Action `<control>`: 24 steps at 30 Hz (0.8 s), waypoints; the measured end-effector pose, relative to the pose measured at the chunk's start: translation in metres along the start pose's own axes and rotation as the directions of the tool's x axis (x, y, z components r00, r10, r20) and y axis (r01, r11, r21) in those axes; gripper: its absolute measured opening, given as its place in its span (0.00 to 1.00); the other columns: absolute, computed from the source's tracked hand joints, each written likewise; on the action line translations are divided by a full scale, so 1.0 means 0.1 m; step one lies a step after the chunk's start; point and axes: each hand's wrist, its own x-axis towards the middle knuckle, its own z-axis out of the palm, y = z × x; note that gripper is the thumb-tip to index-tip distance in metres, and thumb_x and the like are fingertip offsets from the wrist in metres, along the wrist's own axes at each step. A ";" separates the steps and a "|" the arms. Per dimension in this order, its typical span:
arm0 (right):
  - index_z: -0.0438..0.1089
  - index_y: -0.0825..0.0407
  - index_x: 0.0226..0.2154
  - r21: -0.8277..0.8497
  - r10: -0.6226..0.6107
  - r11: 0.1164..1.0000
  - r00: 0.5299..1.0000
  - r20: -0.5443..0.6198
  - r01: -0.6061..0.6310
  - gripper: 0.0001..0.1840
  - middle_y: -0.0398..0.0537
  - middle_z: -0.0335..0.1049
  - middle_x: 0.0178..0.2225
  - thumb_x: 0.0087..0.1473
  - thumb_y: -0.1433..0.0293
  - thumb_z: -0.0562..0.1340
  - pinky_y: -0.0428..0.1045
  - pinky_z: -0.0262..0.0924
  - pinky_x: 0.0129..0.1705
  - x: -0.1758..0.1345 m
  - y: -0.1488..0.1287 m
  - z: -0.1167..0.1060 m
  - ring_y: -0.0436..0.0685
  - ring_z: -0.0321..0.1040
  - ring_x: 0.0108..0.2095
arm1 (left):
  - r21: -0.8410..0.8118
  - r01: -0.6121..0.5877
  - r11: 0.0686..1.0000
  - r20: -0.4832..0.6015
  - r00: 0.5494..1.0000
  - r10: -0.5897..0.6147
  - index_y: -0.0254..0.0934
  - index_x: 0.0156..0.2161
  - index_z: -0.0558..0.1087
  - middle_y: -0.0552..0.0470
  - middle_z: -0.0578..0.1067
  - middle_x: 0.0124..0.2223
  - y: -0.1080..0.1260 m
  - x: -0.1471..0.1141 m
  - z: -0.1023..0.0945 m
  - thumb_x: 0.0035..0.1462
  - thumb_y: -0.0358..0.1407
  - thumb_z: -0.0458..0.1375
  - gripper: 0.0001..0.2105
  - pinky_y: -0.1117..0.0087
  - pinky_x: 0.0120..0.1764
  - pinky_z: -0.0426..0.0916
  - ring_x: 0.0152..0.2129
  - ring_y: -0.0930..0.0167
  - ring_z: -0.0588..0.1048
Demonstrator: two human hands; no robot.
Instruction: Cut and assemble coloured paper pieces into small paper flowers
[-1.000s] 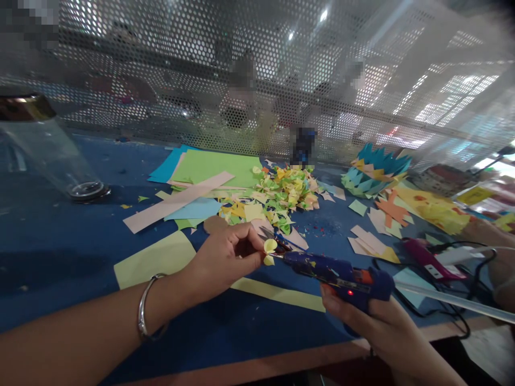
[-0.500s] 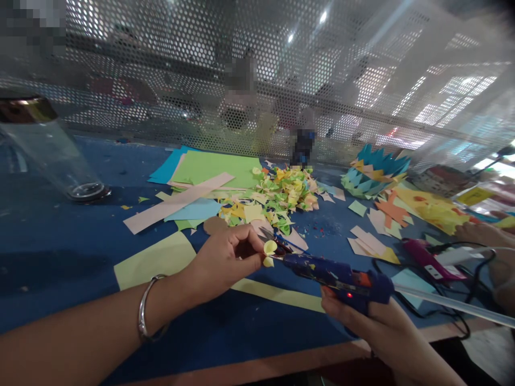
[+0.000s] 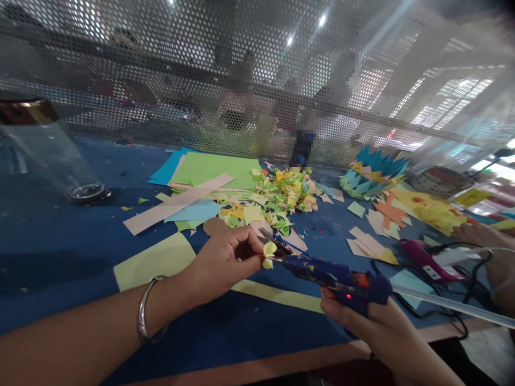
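Observation:
Between thumb and fingertips, my left hand (image 3: pixel 225 262) pinches a small curled yellow paper flower (image 3: pixel 269 254) above the table. My right hand (image 3: pixel 364 324) is wrapped round the handle of a blue hot glue gun (image 3: pixel 333 276), with a red light lit on its side and a clear glue stick (image 3: pixel 454 306) out of its back. The gun's nozzle points left and is at the paper flower; whether glue is coming out I cannot tell. Scissors (image 3: pixel 277 244) lie just behind the flower, partly hidden. A yellow paper strip (image 3: pixel 281 296) lies below both hands.
A heap of paper cuttings (image 3: pixel 287 190) and stacked coloured sheets (image 3: pixel 221 166) lie behind my hands. A clear jar (image 3: pixel 52 155) stands left. A blue zigzag paper crown (image 3: pixel 374 171), a magenta power strip (image 3: pixel 428 262) with cables, and another person's hand (image 3: pixel 478 238) are right. A perforated metal screen (image 3: pixel 181 80) rises behind.
Almost nothing differs. Both hands, the paper flower and the glue gun hold practically the same places; the view has shifted very slightly.

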 end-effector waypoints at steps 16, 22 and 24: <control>0.74 0.55 0.37 0.422 0.220 0.878 0.973 0.066 -0.227 0.20 0.39 0.58 0.18 0.57 0.53 0.64 0.43 0.43 0.14 0.32 0.17 -0.44 0.46 0.53 0.15 | -0.043 -0.227 0.973 -0.366 0.910 0.196 0.39 0.34 0.72 0.55 0.77 0.30 0.37 -0.02 -0.23 0.54 0.29 0.65 0.06 0.73 0.31 0.72 0.26 0.74 0.76; 0.76 0.58 0.34 0.486 0.387 0.769 0.907 0.162 -0.415 0.18 0.39 0.56 0.23 0.51 0.58 0.71 0.40 0.52 0.16 0.80 0.48 -0.75 0.44 0.53 0.19 | 0.013 -0.255 0.967 -0.363 0.900 0.242 0.41 0.36 0.74 0.56 0.77 0.31 0.45 -0.07 -0.26 0.56 0.29 0.64 0.05 0.72 0.33 0.73 0.26 0.74 0.76; 0.76 0.58 0.32 0.451 0.429 0.773 0.891 0.147 -0.446 0.18 0.39 0.57 0.22 0.49 0.59 0.72 0.40 0.53 0.16 0.89 0.58 -0.80 0.45 0.55 0.20 | 0.053 -0.253 0.966 -0.369 0.894 0.254 0.40 0.36 0.74 0.55 0.77 0.31 0.43 -0.09 -0.27 0.57 0.30 0.64 0.04 0.71 0.32 0.73 0.28 0.73 0.77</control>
